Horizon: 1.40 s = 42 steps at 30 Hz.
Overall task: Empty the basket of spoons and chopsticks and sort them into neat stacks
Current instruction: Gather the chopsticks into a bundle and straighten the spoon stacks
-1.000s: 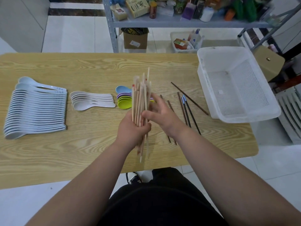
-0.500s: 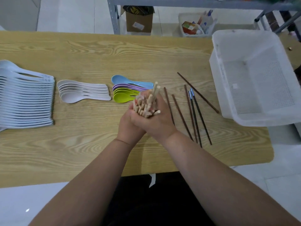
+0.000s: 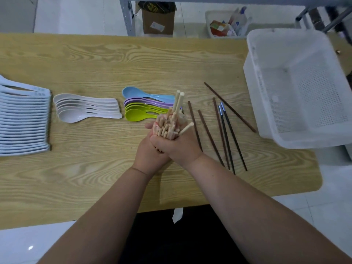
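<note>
L hand (image 3: 150,156) & R hand (image 3: 180,147) both grasp chopstick bundle (image 3: 167,123) above table (image 3: 85,180); bare wood toward front edge. Bundle's lower ends hidden; spoon stack (image 3: 22,122) cut off at left.

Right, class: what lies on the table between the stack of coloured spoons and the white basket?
Loose dark chopsticks lie scattered there, as the head view shows.
</note>
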Tool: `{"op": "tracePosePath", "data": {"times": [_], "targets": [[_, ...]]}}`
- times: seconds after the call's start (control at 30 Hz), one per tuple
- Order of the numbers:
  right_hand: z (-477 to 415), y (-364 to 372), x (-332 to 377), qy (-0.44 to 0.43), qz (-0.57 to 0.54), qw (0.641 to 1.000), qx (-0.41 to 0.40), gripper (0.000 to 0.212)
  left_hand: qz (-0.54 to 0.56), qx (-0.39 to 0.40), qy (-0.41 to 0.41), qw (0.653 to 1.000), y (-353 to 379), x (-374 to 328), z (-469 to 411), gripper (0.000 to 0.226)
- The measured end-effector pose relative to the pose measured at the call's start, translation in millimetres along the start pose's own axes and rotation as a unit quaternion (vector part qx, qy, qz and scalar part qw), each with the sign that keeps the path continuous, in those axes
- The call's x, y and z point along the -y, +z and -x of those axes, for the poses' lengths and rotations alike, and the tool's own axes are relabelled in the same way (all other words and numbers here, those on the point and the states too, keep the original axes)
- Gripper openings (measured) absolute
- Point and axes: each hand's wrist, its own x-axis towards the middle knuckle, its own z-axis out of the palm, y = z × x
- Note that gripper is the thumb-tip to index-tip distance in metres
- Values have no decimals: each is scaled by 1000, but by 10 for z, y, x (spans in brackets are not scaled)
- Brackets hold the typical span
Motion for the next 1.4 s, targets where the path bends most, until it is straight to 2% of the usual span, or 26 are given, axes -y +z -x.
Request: {"op": "tracePosePath", "data": {"times": [0.07, 0.13, 0.2, 0.27, 0.3, 0.37, 0.4, 0.53, 0.63, 0.7, 0.77, 0.9, 1.0, 1.23, 1.33, 1.4], "targets": [[-1, -13, -14, 33, 4, 999, -7, 25, 25, 3, -27, 999, -19, 5, -14, 74], [-12, -87, 13, 73, 14, 997, 5, 47, 51, 7, -62, 997, -42, 1, 15, 69], [-12, -270, 43, 80, 27, 996, 28, 63, 71, 11, -122, 990, -36, -33, 84, 53], [-4, -568, 14, 88, 111, 990, 4, 62, 128, 4, -191, 973, -18, -122, 158, 31], [-21, -754, -47, 95, 199, 975, -25, 65, 146, 6, -217, 965, -12, -150, 193, 26], [-101, -1176, -162, 100, 388, 914, -69, 73, 152, 30, -238, 959, 24, -218, 237, 22], [-162, -1376, -240, 120, 449, 883, -72, 80, 151, 47, -243, 957, 54, -246, 242, 22], [-443, -1848, -489, 248, 528, 812, -29, 100, 141, 86, -265, 950, 196, -331, 188, 23], [-422, -1868, -574, 247, 571, 782, -27, 98, 171, 69, -310, 933, 286, -377, 142, 34], [-285, -1802, -571, 217, 584, 781, -39, 88, 195, 47, -348, 916, 324, -396, 103, 37], [-124, -1739, -567, 200, 569, 797, -46, 74, 224, 36, -371, 901, 337, -428, 65, 33], [130, -1590, -556, 205, 516, 831, -43, 49, 224, 32, -363, 904, 333, -497, -24, 38], [178, -1466, -529, 209, 481, 850, -47, 41, 236, 29, -359, 902, 333, -585, -101, 34], [67, -1514, -546, 283, 373, 879, -88, 25, 258, 27, -380, 888, 287, -580, -151, 50], [95, -1543, -528, 282, 360, 881, -117, 16, 282, 24, -379, 881, 273, -561, -108, 40], [130, -1525, -493, 248, 387, 879, -129, 11, 291, 26, -376, 879, 269, -512, -69, 35]]}}
